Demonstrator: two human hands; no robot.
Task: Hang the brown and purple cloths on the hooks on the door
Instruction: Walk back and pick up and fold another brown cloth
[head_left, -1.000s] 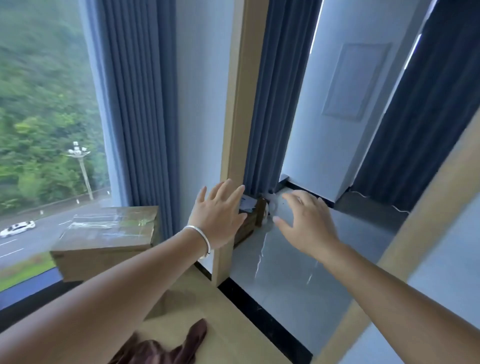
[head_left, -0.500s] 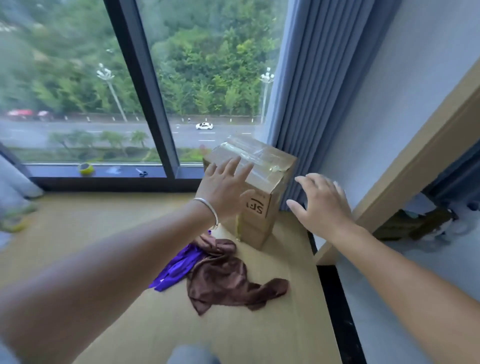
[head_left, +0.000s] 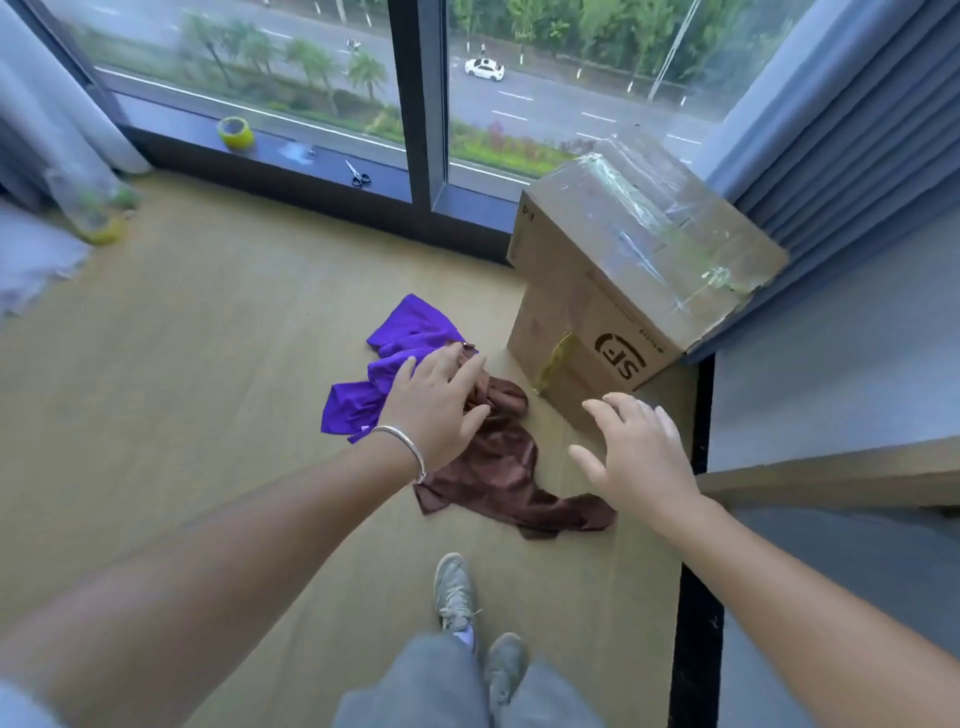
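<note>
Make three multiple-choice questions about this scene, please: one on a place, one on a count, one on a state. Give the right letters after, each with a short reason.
1. Where does the cardboard box stand?
A. on the window sill
B. on the floor in the corner by the curtain
C. on top of the cloths

2. How many cloths lie on the floor?
A. one
B. two
C. three

3. How are the person's hands?
A. both open, holding nothing
B. left grips a cloth
C. right grips the box

Answers:
1 B, the box sits on the floor beside the blue curtain.
2 B, one purple cloth and one brown cloth are seen.
3 A, the left hand and right hand both show spread fingers over the cloths.
</note>
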